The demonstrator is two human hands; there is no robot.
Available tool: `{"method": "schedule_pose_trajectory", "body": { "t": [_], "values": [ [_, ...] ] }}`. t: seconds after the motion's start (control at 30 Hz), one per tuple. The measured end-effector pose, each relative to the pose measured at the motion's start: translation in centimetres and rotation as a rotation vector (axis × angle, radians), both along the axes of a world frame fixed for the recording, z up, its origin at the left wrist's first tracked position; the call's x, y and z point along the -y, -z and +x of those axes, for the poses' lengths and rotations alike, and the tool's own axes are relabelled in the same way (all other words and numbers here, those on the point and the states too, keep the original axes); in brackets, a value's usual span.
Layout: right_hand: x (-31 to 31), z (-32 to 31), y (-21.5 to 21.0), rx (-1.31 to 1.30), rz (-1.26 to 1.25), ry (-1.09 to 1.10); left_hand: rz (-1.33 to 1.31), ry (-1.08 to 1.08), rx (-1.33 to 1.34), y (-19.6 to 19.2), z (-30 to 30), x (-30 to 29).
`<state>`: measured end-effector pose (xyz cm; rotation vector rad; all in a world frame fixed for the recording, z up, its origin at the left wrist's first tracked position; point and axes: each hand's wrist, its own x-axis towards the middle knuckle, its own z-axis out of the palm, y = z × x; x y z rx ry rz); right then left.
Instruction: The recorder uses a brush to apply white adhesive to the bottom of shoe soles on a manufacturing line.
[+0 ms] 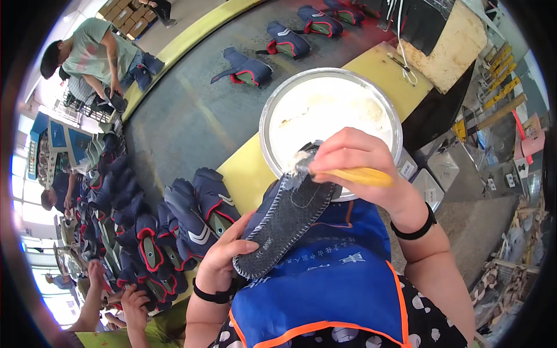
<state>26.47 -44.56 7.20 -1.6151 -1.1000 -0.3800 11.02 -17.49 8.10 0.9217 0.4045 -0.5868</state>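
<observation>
My left hand (223,258) grips a shoe upper (284,226) near its lower end, with the dark grey sole side up and pale stitching around the edge. My right hand (360,156) is closed on a brush (362,176) with a yellow handle. Its bristles, coated in white paste, touch the far end of the sole side, where a wet smear shows. Just beyond, partly behind the shoe and my right hand, sits a round metal basin (267,110) holding white paste (331,101).
Navy shoe uppers with red trim (249,69) lie spaced along a dark conveyor belt (180,98). A pile of similar uppers (151,243) stands at left. Another person's hands (134,301) are at lower left; a person (98,55) works across the belt.
</observation>
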Motion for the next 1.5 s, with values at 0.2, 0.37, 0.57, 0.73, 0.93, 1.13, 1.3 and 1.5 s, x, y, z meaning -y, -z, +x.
{"method": "schedule_pose_trajectory", "body": {
  "t": [0.2, 0.37, 0.57, 0.73, 0.93, 1.13, 1.3, 1.5],
  "values": [
    [0.5, -0.7, 0.6, -0.558, -0.224, 0.413, 0.237, 0.023, 0.172, 2.0, 0.0, -0.2],
    [-1.5, -1.4, 1.2, -0.269, 0.239, 0.321, 0.346, 0.037, 0.256, 2.9, -0.2, -0.3],
    [-0.3, -1.2, 1.1, -0.322, 0.001, 0.591, 0.395, 0.015, 0.329, 3.5, -0.3, -0.3],
    [-1.4, -0.7, 1.9, -0.246, 0.27, 0.424, 0.362, 0.035, 0.37, 3.7, -0.2, -0.1],
    [-1.5, -3.2, 3.2, -0.325, 0.138, 0.523, 0.354, -0.085, 0.349, 3.6, 0.1, 0.8],
    [-2.1, -6.0, 3.2, -0.263, 0.142, 0.363, 0.313, -0.147, 0.332, 3.9, 0.3, 0.9],
    [-0.8, -3.1, 2.5, -0.346, 0.077, 0.388, 0.394, -0.095, 0.408, 4.6, 0.2, 0.2],
    [0.3, 1.0, 2.3, -0.182, 0.137, 0.454, 0.426, -0.027, 0.432, 4.4, -0.2, 0.1]
  ]
}}
